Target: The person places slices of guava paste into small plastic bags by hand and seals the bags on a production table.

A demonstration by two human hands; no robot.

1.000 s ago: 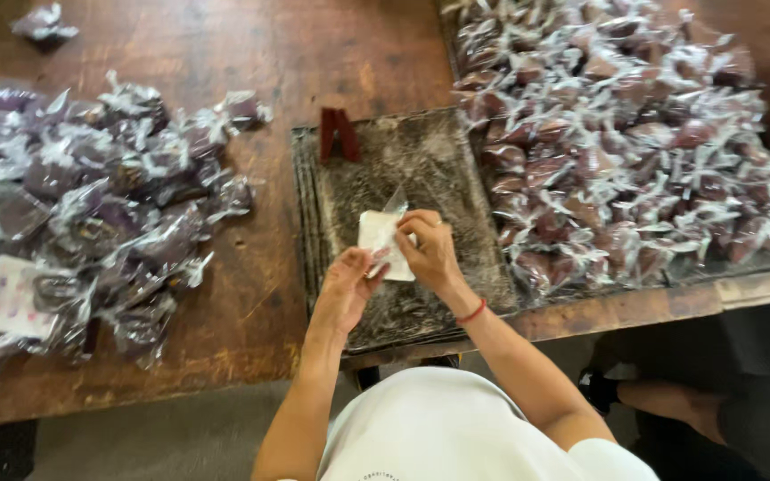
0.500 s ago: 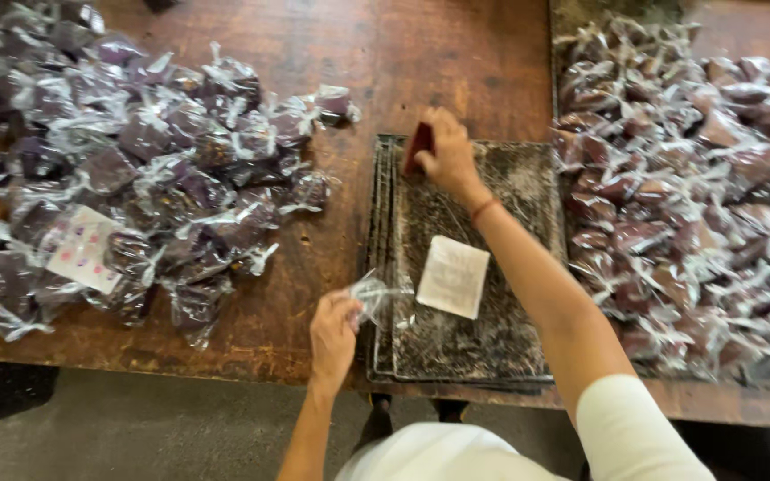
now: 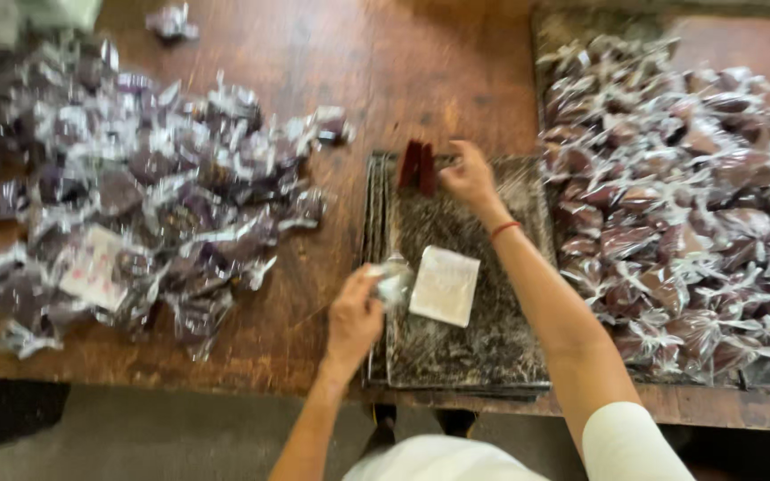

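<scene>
Left hand (image 3: 354, 319): closed on a small clear packet (image 3: 393, 283) at the tray's (image 3: 456, 356) near left edge. Right hand (image 3: 467, 175): fingers together at the tray's far edge, just right of the red block (image 3: 418, 167). White paper (image 3: 445, 285): flat on tray, just right of packet. Wrapped heaps (image 3: 135, 196) on desk (image 3: 385, 71), left and right.

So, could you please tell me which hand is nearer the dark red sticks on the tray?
Right. The right hand sits just beside the dark red sticks; the left hand is lower down, holding a small clear bag.
</scene>
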